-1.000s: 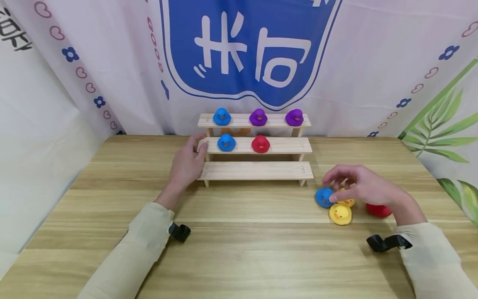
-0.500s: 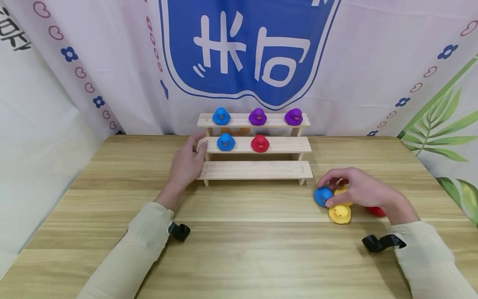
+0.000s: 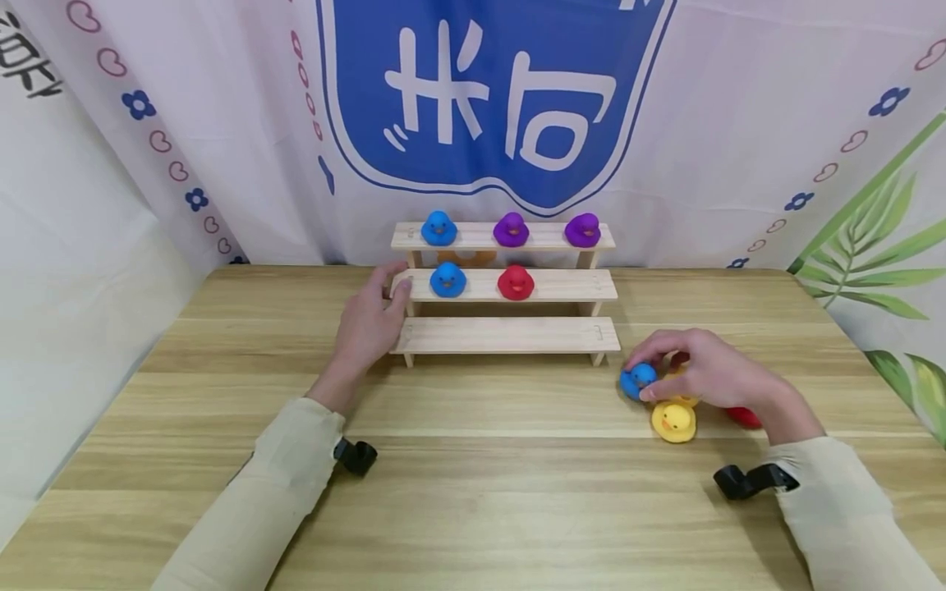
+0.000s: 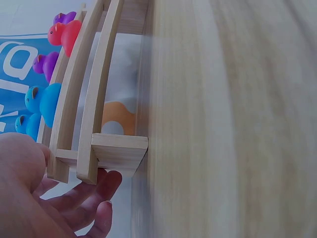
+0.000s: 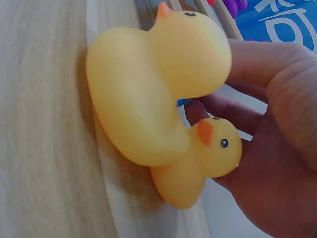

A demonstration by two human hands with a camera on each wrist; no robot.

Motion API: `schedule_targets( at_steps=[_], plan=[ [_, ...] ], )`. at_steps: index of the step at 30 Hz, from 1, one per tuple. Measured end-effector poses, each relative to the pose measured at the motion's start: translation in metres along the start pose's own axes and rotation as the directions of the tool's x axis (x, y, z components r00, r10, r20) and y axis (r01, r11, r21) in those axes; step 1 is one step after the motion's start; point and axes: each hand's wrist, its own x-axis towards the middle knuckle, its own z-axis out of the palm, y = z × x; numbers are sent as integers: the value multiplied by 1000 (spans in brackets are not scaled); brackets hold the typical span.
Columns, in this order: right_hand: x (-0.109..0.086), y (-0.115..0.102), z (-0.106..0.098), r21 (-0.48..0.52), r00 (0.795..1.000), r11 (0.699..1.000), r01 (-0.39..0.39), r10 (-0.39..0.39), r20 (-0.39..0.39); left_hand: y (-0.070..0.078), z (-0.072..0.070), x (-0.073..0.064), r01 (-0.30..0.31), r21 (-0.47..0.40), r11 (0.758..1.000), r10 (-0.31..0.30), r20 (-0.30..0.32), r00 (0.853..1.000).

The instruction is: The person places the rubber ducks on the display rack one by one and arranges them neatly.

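Observation:
At the left end of a three-tier wooden stand [image 3: 510,335], my left hand [image 3: 371,318] grips it, thumb by the middle tier and fingers curled at the end in the left wrist view. My right hand [image 3: 713,373] pinches a blue rubber duck [image 3: 637,381] between thumb and fingers at the right of the stand. Two yellow rubber ducks lie under and beside that hand: the front duck [image 3: 674,422] shows fully, while the other duck [image 5: 218,146] is partly covered in the head view. A red rubber duck [image 3: 743,418] is mostly hidden behind the right wrist.
On the top tier sit a blue duck [image 3: 439,229] and two purple ducks [image 3: 511,230]. The middle tier bears a blue duck [image 3: 447,280] and a red duck [image 3: 516,282]. A printed curtain [image 3: 244,123] hangs behind the wooden table [image 3: 473,492].
My right hand has moved slightly left, closed its thumb and fingers on the blue duck and raised it a little. The left hand stays at the stand.

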Motion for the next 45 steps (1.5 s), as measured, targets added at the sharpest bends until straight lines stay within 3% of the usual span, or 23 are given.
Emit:
schedule_targets(
  at_steps=[6, 18, 27, 45],
  plan=[
    [-5, 0, -3, 48, 995, 997, 63, -59, -81, -1, 0, 0, -6, 0, 1000, 6, 0, 1000],
    [-4, -5, -5, 89, 991, 996, 15, -3, -135, 0, 1, -1, -12, 4, 1000, 12, -6, 1000],
    [-1, -9, -2, 79, 968, 996, 40, -19, -250, 1, 1, 0, 2, 7, 1000, -2, 1, 1000],
    [7, -17, 7, 85, 931, 987, 137, -99, -352, 2, -1, -2, -2, -2, 1000, 2, 3, 1000]
  ],
)
